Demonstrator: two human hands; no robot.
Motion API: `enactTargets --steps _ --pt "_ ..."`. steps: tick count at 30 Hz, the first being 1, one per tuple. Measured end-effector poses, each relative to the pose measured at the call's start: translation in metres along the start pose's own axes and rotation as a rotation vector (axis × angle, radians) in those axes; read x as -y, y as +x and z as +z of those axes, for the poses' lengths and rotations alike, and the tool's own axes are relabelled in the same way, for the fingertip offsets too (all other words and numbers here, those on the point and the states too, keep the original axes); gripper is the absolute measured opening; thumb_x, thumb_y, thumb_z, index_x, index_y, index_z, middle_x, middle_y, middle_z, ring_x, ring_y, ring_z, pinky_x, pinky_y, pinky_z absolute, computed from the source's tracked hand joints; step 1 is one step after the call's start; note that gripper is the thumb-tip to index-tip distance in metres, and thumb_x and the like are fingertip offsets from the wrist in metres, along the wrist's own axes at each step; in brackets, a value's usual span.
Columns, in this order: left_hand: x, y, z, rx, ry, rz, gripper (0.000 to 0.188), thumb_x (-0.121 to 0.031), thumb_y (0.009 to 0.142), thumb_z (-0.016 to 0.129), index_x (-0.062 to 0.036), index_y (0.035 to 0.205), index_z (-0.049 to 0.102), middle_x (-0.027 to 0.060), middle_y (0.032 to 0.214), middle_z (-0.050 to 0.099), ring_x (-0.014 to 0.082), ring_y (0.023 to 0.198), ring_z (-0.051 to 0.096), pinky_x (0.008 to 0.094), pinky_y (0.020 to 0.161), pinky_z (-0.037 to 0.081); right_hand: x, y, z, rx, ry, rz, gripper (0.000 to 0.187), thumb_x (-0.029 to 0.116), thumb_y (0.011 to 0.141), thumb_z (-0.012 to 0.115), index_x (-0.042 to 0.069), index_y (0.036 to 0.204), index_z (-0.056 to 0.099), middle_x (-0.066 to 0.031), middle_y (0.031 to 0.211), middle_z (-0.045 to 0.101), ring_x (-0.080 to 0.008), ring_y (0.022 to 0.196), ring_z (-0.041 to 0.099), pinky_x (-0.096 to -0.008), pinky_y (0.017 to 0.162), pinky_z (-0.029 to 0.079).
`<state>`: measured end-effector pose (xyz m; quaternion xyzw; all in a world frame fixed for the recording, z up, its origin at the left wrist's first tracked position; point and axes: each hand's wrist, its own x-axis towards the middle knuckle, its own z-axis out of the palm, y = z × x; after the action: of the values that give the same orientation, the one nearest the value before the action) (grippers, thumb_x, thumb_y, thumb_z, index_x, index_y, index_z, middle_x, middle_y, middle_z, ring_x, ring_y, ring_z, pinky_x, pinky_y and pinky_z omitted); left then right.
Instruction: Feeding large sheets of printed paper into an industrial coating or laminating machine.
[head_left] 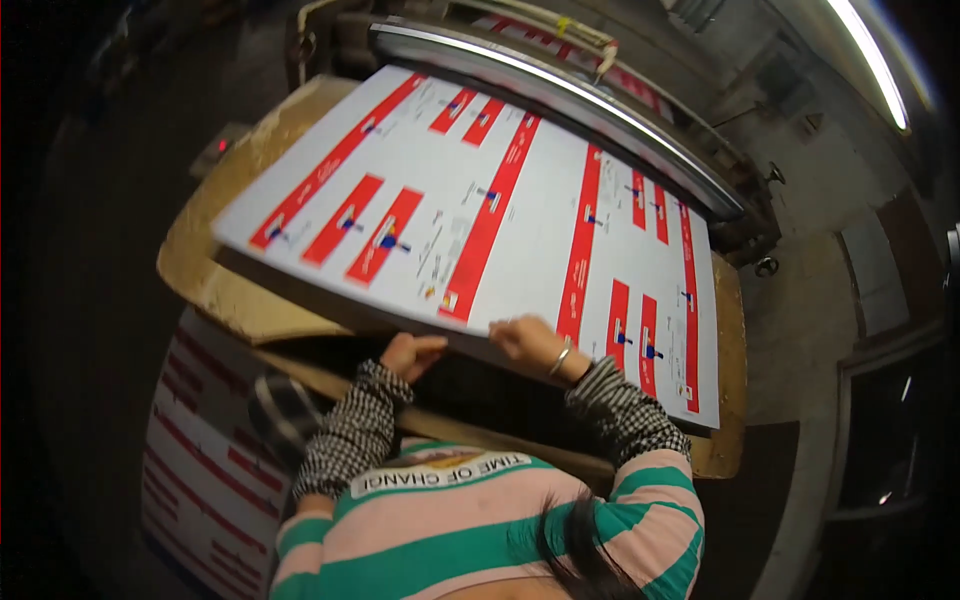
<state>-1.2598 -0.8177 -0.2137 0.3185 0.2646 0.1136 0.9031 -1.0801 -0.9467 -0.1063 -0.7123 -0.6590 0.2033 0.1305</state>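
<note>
A large white sheet (pixel 545 190) printed with red bands and small blue figures lies in front of me, its far edge against the metal bar of a machine. My right hand (pixel 535 343) is closed in a pinch on the sheet's near edge, thumb and fingers together. Just left of it, my left hand (pixel 412 356) is closed at the underside of that same edge, fingertips pressed together and pointing right. What these left fingers hold, if anything, I cannot make out. The sheet's near side looks thick and dark; whether several sheets lie stacked is unclear.
A worn wooden table (pixel 205 260) with rounded corners carries the sheet. Across its far side runs the machine's shiny metal bar (pixel 560 85), with a handwheel (pixel 766 266) at the right. More red-and-white printed sheets (pixel 205 450) lie lower at the left. A dark gap opens under the near edge.
</note>
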Motion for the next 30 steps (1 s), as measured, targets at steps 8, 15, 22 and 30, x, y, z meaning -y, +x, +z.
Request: enactTargets --steps 8,15,22,30 --pt "0.006 0.003 0.005 -0.123 -0.203 0.077 0.033 -0.011 0.086 0.044 0.0015 0.116 0.039 0.0147 0.113 0.048 0.024 0.099 0.051 0.0388 0.084 0.044 0.008 -0.005 0.017 -0.242 0.294 -0.071 0.011 0.012 0.076 0.053 0.002 0.081 0.056 -0.018 0.07 0.055 -0.0345 0.065 0.054 -0.0384 0.058 0.043" --pt "0.003 -0.002 0.013 -0.091 -0.162 0.133 0.036 -0.012 0.082 0.052 -0.0048 0.116 0.041 0.0087 0.108 0.053 0.0202 0.094 0.054 0.0337 0.076 0.048 -0.059 0.054 0.011 -0.144 0.196 0.393 0.019 0.02 0.075 0.054 0.004 0.081 0.062 -0.0161 0.082 0.059 -0.0274 0.072 0.06 -0.0321 0.065 0.046" --pt "-0.013 -0.014 0.027 -0.027 -0.175 0.147 0.032 -0.004 0.077 0.053 -0.0043 0.109 0.047 0.0038 0.098 0.057 0.0114 0.081 0.056 0.0213 0.06 0.045 -0.014 0.043 0.045 -0.014 -0.003 -0.078 0.089 0.033 0.059 0.073 0.004 0.129 0.026 -0.0273 0.129 0.028 -0.0395 0.121 0.026 -0.0492 0.098 0.023" --pt "-0.018 -0.017 0.018 0.107 -0.232 0.053 0.032 -0.006 0.076 0.055 -0.0003 0.107 0.051 0.0102 0.102 0.056 0.021 0.095 0.053 0.036 0.085 0.044 0.008 0.028 -0.031 0.116 0.53 0.204 0.034 0.004 0.07 0.051 -0.002 0.103 0.055 -0.0177 0.11 0.054 -0.0205 0.097 0.054 -0.026 0.081 0.042"
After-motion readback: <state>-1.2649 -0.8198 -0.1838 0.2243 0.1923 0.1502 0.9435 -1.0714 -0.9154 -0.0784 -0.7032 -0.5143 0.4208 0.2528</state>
